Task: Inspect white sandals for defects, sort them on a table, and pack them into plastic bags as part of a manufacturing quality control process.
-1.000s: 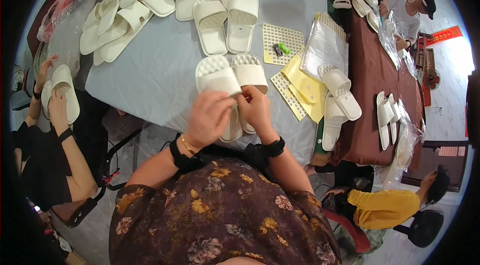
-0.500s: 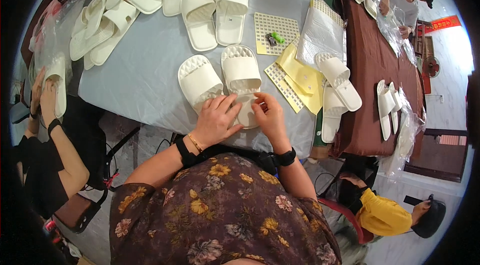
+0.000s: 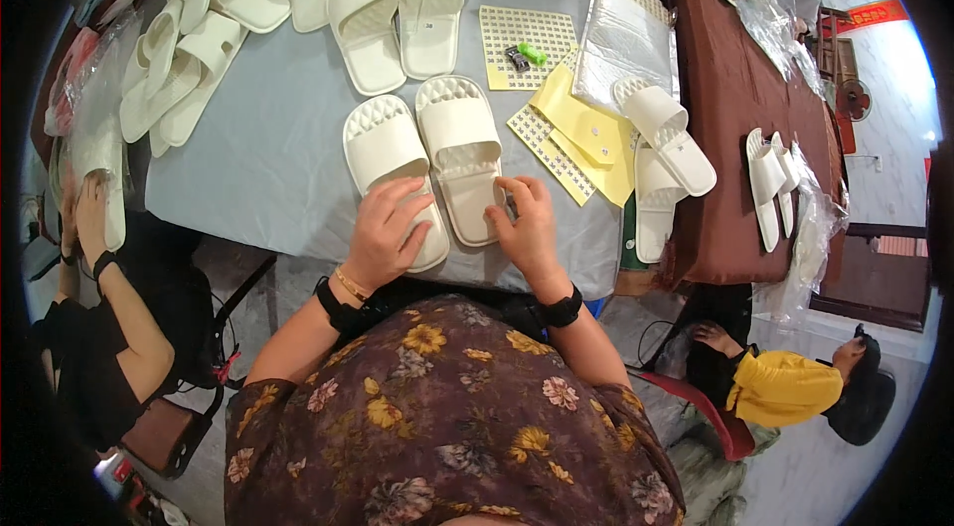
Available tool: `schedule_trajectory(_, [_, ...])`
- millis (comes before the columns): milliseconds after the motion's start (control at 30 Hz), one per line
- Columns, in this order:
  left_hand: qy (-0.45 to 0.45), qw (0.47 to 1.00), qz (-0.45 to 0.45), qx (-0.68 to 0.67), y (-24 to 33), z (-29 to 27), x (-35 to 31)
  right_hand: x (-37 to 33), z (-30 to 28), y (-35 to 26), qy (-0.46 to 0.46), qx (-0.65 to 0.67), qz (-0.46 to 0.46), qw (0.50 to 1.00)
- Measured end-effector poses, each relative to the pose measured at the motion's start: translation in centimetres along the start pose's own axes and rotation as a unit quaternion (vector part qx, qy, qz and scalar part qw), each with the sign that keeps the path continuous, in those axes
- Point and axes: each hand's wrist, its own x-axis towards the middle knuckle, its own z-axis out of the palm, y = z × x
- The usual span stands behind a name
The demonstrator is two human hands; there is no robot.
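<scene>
Left cream slipper [image 3: 386, 149]: left hand [image 3: 383, 236] over it, digits apart. Right cream slipper [image 3: 459, 147]: right hand [image 3: 528, 231] alongside, digits likewise apart.

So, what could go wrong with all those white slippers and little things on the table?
Maybe three things:
1. The front left slipper has its heel close to the table's near edge, right by the left grip, so a bump might tip it off.
2. On the right, one slipper lies across another slipper, so it could slide off.
3. The small green thing sits loose on a sticker sheet and might get knocked away.
</scene>
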Motion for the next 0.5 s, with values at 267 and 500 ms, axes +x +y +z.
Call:
schedule_trajectory(267, [-0.064, 0.997, 0.008, 0.048, 0.9, 1.3, 0.6, 0.6, 0.7, -0.4, -0.022, 0.007, -0.010, 1.000])
schedule_trajectory(500, [-0.072, 0.994, -0.001, 0.078, 0.5, 1.9, 0.4, 1.6, -1.6, 1.2, -0.004, 0.065, 0.052, 0.997])
